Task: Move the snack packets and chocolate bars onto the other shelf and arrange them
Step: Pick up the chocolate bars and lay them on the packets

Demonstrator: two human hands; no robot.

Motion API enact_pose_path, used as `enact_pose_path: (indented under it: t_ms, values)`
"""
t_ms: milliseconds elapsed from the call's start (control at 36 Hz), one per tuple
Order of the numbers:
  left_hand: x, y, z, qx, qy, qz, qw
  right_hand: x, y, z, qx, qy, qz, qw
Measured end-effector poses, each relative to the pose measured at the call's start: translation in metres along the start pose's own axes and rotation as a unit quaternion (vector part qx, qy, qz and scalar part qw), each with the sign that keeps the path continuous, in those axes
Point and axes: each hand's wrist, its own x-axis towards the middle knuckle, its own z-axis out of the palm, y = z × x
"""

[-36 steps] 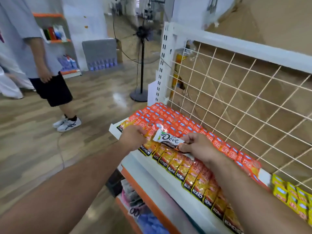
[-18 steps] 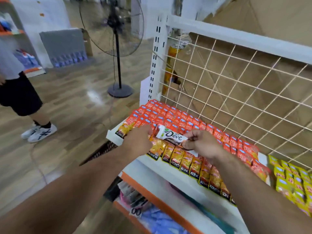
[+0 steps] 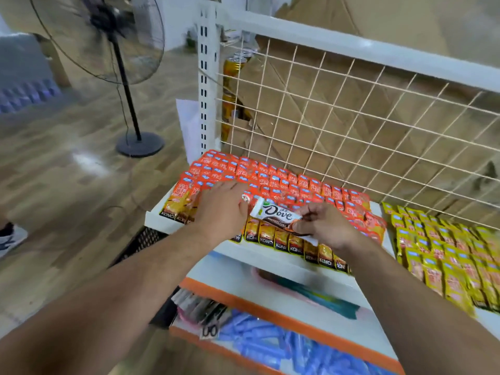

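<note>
Atop arranged orange foil snack packets (image 3: 284, 182), flat left hand (image 3: 219, 212) is apparently pressing; right hand (image 3: 324, 226) is pinching unplaced white-wrapped Dove chocolate bar (image 3: 276, 212).

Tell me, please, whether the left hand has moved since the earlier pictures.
Yes. The left hand has stretched back from the shelf front edge toward the wire grid, its fingers now flat on the orange packets.

my left hand (image 3: 219, 212): palm down, fingers straight, slightly spread, pointing forward-right. my right hand (image 3: 324, 226): fingers curled, thumb and fingertips pinching near end of dove bar (image 3: 276, 213). both forearms bare, reaching forward from lower corners, converging. hands near each other, not touching; left fingertips just beside bar's far end.
</note>
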Motion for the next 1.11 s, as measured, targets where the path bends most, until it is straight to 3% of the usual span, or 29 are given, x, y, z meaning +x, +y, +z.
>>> enact_pose_path:
  t_ms: [194,444,861,1111]
  values:
    - [0.007,0.042,0.019,-0.014,-0.090,0.079,0.993,-0.043,0.018,-0.039,0.014,0.065,0.019,0.998]
    - [-0.001,0.138,0.050,0.024,-0.115,0.165,0.979,-0.109,0.058,-0.118,0.037,0.129,0.039,0.990]
    - [-0.035,0.358,0.125,0.070,-0.171,0.194,0.963,-0.227,0.153,-0.296,0.032,0.184,0.037,0.982]
    - [-0.030,0.451,0.168,0.077,-0.174,0.235,0.953,-0.266,0.195,-0.382,0.019,0.215,0.058,0.975]
